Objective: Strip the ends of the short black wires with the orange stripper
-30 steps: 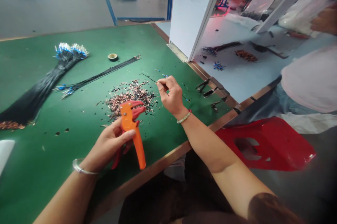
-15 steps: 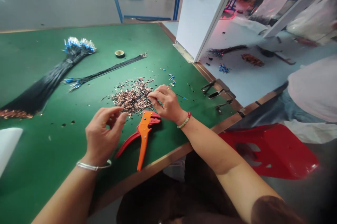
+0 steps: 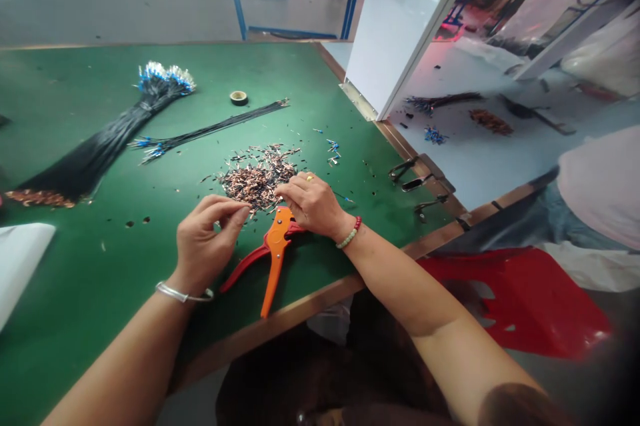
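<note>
Lying on a green workbench, between the two hands: one orange-and-red wire stripper, handles toward the person, head just under the right hand.

Left hand: raised just beside a pile of copper wire scraps, thumb and forefinger pressed together at the tips, other fingers curled; anything between them is too small to tell.

Right hand: fingers bunched and curved down at the pile's edge; whether they pinch anything, cannot tell. One ring on a finger.

Wrists: silver bangle on the left, bead bracelet on the right.

Also on the bench: large bundle of black wires with blue terminals, thin bunch of black wires, roll of tape, loose blue terminals, metal clips along the right edge.

Past that edge: red plastic stool, co-worker's pale shirt.
</note>
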The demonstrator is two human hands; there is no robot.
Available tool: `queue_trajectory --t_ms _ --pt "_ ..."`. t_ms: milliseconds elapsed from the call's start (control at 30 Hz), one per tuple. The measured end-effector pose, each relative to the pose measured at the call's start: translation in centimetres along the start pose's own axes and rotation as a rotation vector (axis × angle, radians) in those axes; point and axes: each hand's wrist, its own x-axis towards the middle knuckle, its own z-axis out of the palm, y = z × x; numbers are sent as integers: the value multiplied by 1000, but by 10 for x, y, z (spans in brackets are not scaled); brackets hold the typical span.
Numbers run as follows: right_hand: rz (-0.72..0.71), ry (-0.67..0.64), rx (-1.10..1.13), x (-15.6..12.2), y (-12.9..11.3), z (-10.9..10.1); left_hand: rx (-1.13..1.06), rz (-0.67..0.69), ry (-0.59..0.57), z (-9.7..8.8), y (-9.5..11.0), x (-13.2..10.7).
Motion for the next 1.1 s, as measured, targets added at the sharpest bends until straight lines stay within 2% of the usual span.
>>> queue_trajectory --t_ms 367,500,633,700,833,967,1100 --pt "68 -91 -70 1 1 7 -1 -55 -69 4 -3 1" --pt "83 -91 -87 -3 13 8 -5 -60 -76 0 3 1" --pt "293 40 -139 -9 34 3 -16 -144 63 -13 -1 3" --pt "318 81 -132 -9 37 1 18 -156 101 -16 -10 6" --pt "189 42 -108 -7 24 4 213 -5 -33 -10 -30 10" --pt "151 -2 -102 -5 14 8 381 132 13 -1 -34 9" --pt "61 -41 -76 -2 8 10 396 265 19 6 -28 5"
